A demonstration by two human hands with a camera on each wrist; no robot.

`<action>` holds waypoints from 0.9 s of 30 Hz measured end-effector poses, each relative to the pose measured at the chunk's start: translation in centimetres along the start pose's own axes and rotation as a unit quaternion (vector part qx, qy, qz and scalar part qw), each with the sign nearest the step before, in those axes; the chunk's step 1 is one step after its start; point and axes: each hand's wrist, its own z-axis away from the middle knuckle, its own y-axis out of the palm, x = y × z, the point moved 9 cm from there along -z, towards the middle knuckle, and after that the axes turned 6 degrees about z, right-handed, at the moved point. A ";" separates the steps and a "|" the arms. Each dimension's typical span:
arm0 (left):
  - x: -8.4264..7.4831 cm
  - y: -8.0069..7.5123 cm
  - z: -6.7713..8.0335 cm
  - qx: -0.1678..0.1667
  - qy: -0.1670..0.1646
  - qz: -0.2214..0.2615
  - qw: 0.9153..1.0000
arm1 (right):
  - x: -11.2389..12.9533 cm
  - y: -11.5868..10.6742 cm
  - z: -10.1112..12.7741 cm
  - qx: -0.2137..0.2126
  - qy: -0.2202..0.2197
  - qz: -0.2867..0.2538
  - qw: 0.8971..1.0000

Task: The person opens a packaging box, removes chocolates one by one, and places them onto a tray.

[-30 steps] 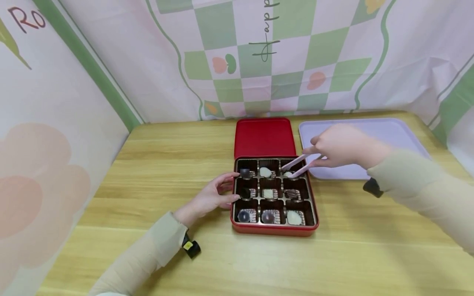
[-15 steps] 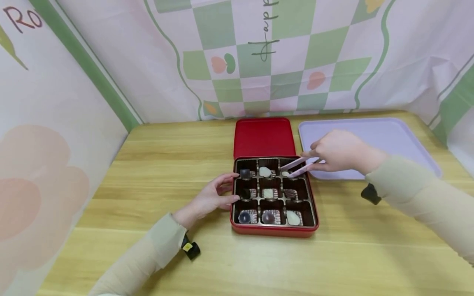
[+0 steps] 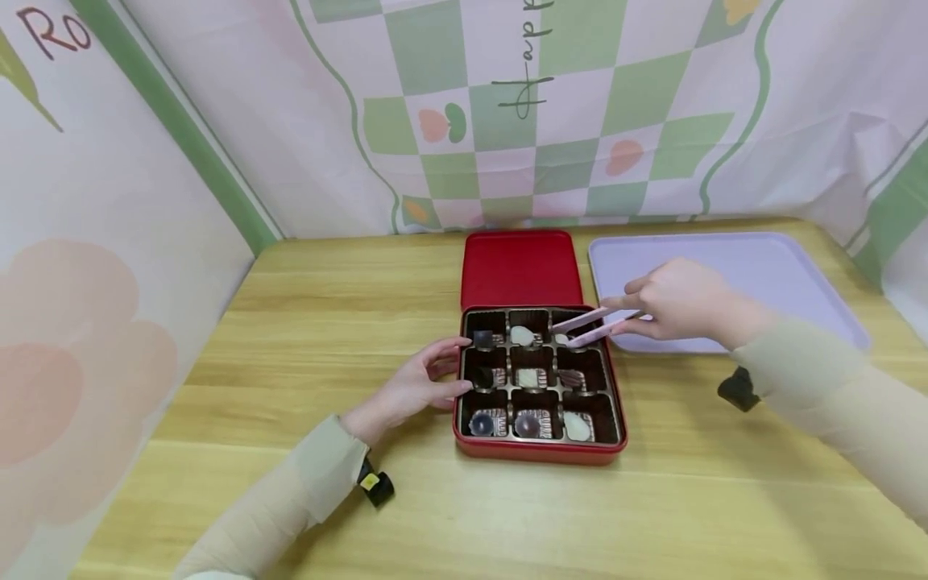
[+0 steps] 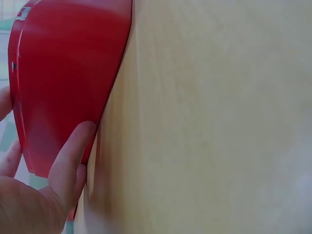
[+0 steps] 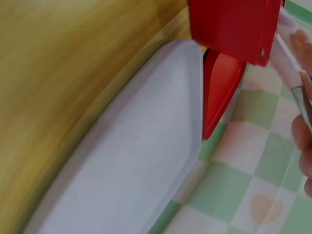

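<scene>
Your right grip (image 3: 685,302) is clamped on pale tongs (image 3: 584,318); your left grip (image 3: 420,383) rests spread against the red box (image 3: 540,453).
The tongs look light and springy, best squeezed mid-arm; from your right grip their long axis runs left, tips pointing slightly toward you, beside a white piece (image 3: 561,339), probably fragile: take its sides gently.

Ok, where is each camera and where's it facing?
Head: on head, facing forward and down at the red box; left hand, right hand, sleeves show.
Left wrist: worn there, facing the box's side; left hand shows.
Right wrist: worn there, facing the tray; part of right hand shows.
Head and right wrist both show the tray.
</scene>
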 end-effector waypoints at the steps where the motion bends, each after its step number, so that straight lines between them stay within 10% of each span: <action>1: 0.0 0.0 0.0 -0.001 0.001 -0.001 1.000 | -0.2 -0.1 0.3 -0.014 0.004 -0.003 1.000; 6: -0.1 -0.3 0.0 -0.009 -0.003 0.001 1.000 | -0.9 -0.2 1.2 -0.041 0.020 -0.009 0.999; 27: 0.0 0.1 0.0 -0.002 -0.009 -0.005 1.000 | 0.0 0.3 -3.6 0.164 -0.007 0.005 0.986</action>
